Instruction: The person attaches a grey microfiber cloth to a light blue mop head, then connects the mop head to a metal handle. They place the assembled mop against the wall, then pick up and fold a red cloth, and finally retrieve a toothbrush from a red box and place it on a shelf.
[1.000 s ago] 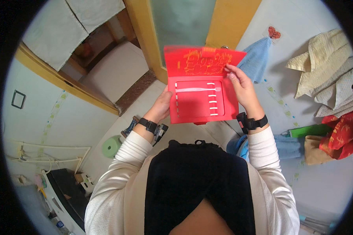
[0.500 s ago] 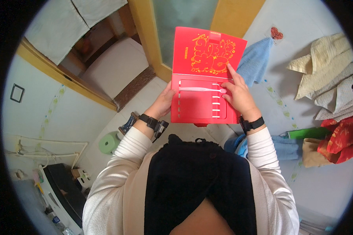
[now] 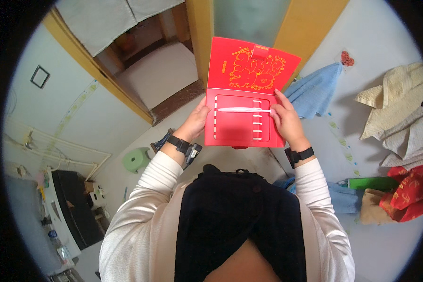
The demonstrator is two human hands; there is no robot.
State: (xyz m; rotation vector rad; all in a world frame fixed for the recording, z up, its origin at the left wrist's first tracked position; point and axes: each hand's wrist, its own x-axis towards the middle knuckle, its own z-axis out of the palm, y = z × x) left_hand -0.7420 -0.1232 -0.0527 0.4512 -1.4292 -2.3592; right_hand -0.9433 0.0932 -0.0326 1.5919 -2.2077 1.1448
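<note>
A red gift box (image 3: 237, 129) lies open in front of me, its lid (image 3: 221, 73) raised and printed with yellow line drawings. My left hand (image 3: 196, 123) grips the box's left edge, thumb on top. Across the upper part of the tray lies a pale pink-white toothbrush (image 3: 239, 110), handle toward the left. Its right end is at the fingertips of my right hand (image 3: 289, 123), which pinches it over the right side of the tray. White slotted strips (image 3: 257, 123) run down both sides of the tray; the other slots hold no brush.
Blue cloth (image 3: 317, 91) and several towels (image 3: 395, 101) hang along the right wall. A green stool (image 3: 136, 160) stands on the floor at left. Beyond the box is a yellow-framed doorway (image 3: 199, 42). Shelving with a black panel (image 3: 75, 207) is at lower left.
The toothbrush has shifted slightly right and its head end is now covered by my right fingertips. My right index finger has come down off the lid drawings. The view has turned slightly.
</note>
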